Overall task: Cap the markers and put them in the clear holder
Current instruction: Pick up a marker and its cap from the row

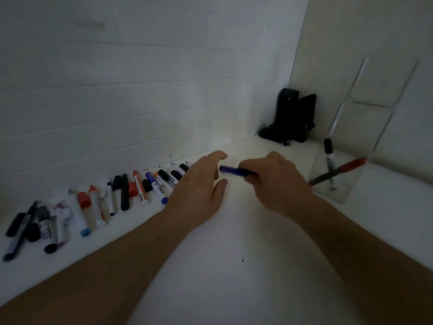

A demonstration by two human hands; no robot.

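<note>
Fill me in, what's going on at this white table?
A person is sorting markers. The right hand grips a dark blue marker; the left hand hovers open beside its tip. The tall clear plastic holder already has a red-capped marker and a black-capped white one. A long row of loose markers and caps lies along the wall.
</note>
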